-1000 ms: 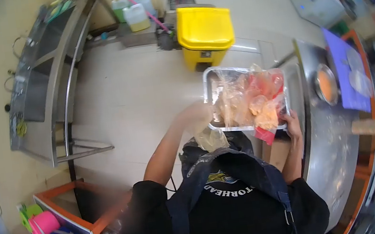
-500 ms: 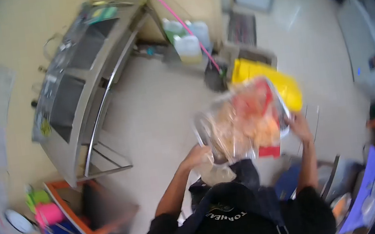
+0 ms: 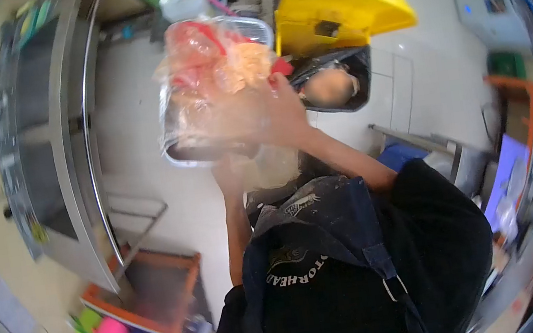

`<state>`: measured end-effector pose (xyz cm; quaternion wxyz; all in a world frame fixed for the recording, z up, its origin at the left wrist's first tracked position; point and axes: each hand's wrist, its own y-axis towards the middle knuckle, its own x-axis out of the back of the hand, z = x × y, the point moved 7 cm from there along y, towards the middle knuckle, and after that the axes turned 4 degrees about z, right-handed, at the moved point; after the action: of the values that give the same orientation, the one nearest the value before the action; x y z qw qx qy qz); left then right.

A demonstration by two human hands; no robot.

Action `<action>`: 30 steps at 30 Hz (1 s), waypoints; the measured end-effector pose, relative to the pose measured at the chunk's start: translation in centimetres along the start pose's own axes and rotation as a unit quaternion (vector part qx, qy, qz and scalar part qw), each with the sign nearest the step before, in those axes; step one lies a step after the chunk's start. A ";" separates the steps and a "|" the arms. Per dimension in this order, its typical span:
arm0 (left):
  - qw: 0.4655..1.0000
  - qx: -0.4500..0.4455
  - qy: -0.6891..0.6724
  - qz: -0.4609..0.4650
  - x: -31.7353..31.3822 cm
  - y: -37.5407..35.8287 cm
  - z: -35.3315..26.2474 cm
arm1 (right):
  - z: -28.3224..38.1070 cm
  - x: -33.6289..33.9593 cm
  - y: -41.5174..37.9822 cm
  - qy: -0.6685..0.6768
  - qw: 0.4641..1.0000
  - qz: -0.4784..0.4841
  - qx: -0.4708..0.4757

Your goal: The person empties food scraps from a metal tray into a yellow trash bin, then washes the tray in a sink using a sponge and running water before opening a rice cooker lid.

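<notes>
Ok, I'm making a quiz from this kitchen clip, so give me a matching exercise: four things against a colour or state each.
Things:
1. bin lid
2. metal tray
3. right hand
4. apron

Descriptions:
A. dark blue, worn over a black shirt
B. yellow, swung open
C. on top of the plastic bags
D. carried, piled with plastic bags

Pairs: 1-B, 2-D, 3-C, 4-A

You stand in a commercial kitchen: long stainless-steel sink table, pale tiled floor, open yellow plastic pedal bin.
</notes>
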<state>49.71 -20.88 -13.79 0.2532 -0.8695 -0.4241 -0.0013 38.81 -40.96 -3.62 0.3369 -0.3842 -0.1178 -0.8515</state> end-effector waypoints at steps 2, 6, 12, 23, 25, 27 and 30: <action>0.997 0.013 -0.077 0.005 -0.6 1.3 -1.2 | -0.3 -1.2 1.0 -0.064 0.997 0.011 -0.040; 0.993 -0.010 -0.084 0.087 -2.2 1.2 -4.9 | -2.5 -3.9 2.6 0.021 0.997 -0.062 0.045; 0.988 -0.088 0.023 0.124 -3.1 4.6 -3.1 | -4.3 -0.7 3.0 0.112 0.968 -0.198 0.107; 0.945 -0.137 0.187 0.230 -10.2 3.2 -6.4 | -11.5 6.0 -0.7 -0.095 0.943 -0.318 0.030; 0.925 -0.156 0.231 0.257 -11.1 3.5 -6.0 | -12.4 7.3 -1.8 -0.164 0.950 -0.250 -0.086; 0.915 -0.143 0.250 0.283 -12.0 3.1 -6.7 | -11.3 9.9 -3.7 -0.061 0.948 -0.229 -0.212; 0.892 -0.122 0.269 0.342 -12.7 3.4 -8.0 | -10.5 7.4 -2.4 -0.114 0.992 -0.020 -0.043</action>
<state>45.81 -35.58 -11.06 0.2345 -0.9513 -0.0131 -0.1997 27.69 -47.59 -5.15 0.2871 -0.4904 -0.1266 -0.8130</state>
